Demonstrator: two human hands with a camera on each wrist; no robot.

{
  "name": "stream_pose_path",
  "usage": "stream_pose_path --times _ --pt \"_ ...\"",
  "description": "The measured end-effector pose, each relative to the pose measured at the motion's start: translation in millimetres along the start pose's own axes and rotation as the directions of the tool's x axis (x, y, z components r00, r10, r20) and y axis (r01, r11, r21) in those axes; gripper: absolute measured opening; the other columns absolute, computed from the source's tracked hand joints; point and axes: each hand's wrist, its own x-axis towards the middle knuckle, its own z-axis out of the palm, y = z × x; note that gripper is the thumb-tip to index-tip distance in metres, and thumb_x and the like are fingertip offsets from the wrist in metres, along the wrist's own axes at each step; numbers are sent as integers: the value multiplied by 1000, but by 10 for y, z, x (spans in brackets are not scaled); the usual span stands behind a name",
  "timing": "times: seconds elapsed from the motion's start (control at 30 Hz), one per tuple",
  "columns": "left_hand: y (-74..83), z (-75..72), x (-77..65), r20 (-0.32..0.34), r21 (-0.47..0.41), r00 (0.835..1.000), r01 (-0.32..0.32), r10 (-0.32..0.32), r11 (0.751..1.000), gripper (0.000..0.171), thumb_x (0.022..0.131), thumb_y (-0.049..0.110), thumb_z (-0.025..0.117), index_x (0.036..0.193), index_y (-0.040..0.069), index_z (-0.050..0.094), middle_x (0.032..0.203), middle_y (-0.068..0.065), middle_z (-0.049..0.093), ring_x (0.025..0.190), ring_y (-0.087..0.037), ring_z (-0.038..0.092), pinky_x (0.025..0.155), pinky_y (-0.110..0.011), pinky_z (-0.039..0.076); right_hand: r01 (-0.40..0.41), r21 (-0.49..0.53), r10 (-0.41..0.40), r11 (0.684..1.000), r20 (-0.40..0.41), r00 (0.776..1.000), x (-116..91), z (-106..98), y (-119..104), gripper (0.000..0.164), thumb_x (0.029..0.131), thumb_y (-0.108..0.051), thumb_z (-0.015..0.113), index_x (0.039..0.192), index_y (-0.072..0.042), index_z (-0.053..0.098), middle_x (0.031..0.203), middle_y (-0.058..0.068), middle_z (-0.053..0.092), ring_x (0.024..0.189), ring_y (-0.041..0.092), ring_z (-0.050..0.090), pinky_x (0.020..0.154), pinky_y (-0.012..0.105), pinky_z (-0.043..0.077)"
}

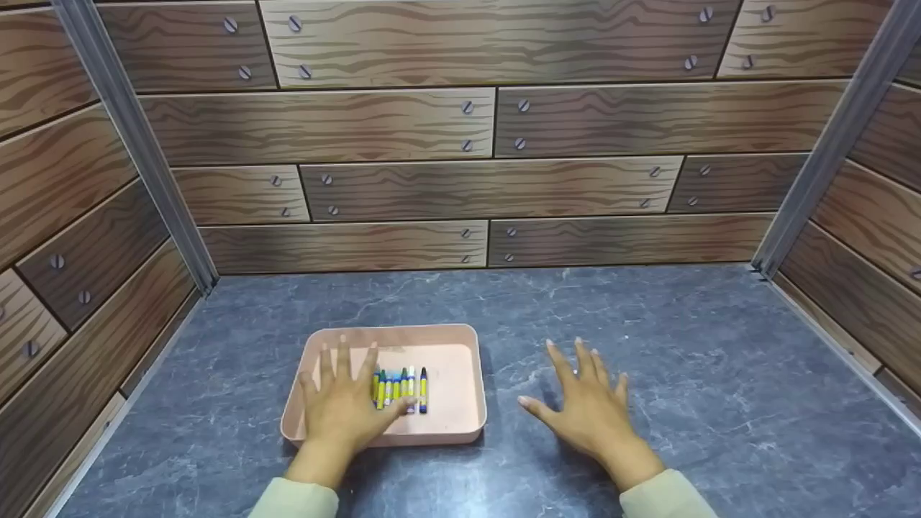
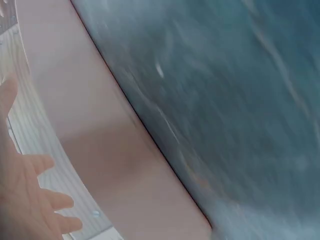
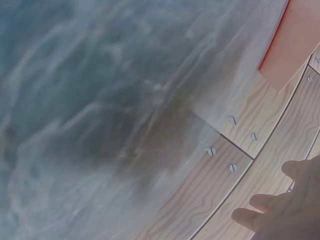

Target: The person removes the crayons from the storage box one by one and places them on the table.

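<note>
My left hand (image 1: pixel 344 406) hovers over the left part of a pink tray (image 1: pixel 457 374), fingers spread and holding nothing. Inside that tray several crayons (image 1: pixel 423 392) with yellow wrappers lie side by side in a row; my left thumb and palm hide some of them in the head view. My right hand (image 1: pixel 591 414) is over the dark tabletop to the right of the tray, its fingers spread and its grasp empty. In the left wrist view the tray's outer wall (image 2: pixel 105 115) shows large beside the left hand. The right wrist view catches a corner of the tray (image 3: pixel 295 45).
A blue-grey marbled tabletop (image 1: pixel 691 360) carries the tray. Wood-patterned panels (image 1: pixel 403 187) stand at the back and on both sides, with grey metal posts (image 1: pixel 137 137) at the back corners.
</note>
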Motion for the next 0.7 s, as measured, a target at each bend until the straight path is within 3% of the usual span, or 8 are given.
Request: stream_pose_path --times 0.23,0.7 --pt "-226 -61 37 17 32 999 36 -37 999 94 76 72 56 147 13 38 151 -28 21 138 -50 11 103 -73 7 20 24 -20 999 -14 1000 24 6 -84 92 79 -69 58 151 -20 27 151 25 22 135 50 21 101 75 5" --pt "-589 -62 44 43 -24 993 111 -110 994 98 78 66 60 147 2 32 150 -30 19 137 -50 11 104 -71 2 66 82 -63 994 -45 997 58 42 -285 92 79 -65 62 151 -19 29 150 23 27 132 47 30 105 69 15"
